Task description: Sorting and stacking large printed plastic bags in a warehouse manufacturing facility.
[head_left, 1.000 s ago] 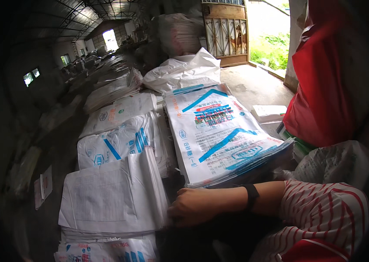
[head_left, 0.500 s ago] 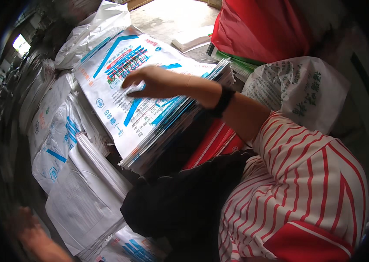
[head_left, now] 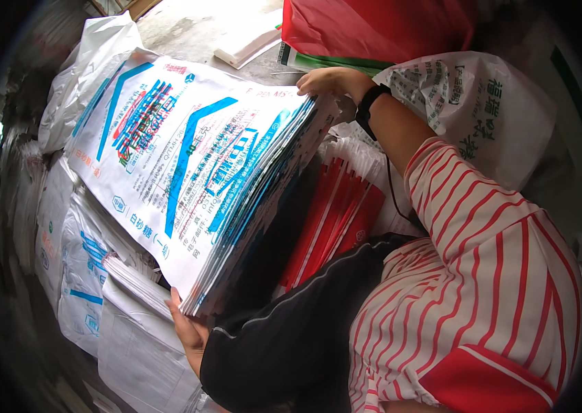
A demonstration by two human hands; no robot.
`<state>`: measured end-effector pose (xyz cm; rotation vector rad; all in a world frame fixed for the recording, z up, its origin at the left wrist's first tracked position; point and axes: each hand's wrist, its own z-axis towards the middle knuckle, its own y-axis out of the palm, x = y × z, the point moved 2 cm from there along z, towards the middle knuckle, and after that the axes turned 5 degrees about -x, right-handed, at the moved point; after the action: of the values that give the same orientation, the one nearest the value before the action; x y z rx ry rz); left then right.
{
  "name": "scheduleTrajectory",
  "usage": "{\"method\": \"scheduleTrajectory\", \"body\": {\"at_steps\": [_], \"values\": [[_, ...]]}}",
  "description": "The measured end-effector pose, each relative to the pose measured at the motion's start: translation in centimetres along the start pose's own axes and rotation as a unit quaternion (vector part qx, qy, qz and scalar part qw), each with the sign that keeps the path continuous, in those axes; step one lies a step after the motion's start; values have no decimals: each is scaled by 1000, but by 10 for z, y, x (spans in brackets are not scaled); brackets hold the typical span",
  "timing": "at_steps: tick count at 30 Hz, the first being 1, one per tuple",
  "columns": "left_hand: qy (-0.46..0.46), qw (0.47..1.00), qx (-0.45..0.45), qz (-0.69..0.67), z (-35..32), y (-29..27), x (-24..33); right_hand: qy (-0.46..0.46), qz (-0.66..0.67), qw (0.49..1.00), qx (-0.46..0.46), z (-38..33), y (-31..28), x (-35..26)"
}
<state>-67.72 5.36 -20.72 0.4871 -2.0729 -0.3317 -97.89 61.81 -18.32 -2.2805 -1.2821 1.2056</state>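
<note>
A thick stack of flat white sacks (head_left: pixel 133 186), printed with blue bands and red and green lettering, lies tilted in front of me. Its layered edges face my body. My right hand (head_left: pixel 332 84), with a black band on the wrist, grips the far right corner, fingers curled over the top sack and the edge. At the near corner, my left hand (head_left: pixel 191 332) holds the stack's edge from the side, thumb pointing up; part of that hand is hidden by my dark trouser leg (head_left: pixel 277 316).
Red folded sacks (head_left: pixel 332 227) stand beside my leg under the stack. Behind are a large red bag (head_left: pixel 373 31) and a crumpled white translucent bag (head_left: pixel 490 124). More white sacks (head_left: pixel 139 351) are heaped at the left. A flat white bundle (head_left: pixel 246 45) lies on the floor beyond.
My right hand has moved from above the stack's top to its far right corner. My left hand has come from the lower left to the near corner. The view has shifted.
</note>
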Motion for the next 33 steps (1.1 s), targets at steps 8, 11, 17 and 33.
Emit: {"method": "scheduleTrajectory", "body": {"at_steps": [8,11,17,33], "values": [[23,977,8,211,2,16,1,-74,209,974,-56,-1,2,32],[0,992,54,110,-11,31,5,-53,296,952,-48,6,1,58],[24,999,43,21,-9,6,-16,-33,438,898,-10,19,-3,77],[142,951,52,271,-7,-36,-15,-281,200,918,-195,68,-36,50]]}}
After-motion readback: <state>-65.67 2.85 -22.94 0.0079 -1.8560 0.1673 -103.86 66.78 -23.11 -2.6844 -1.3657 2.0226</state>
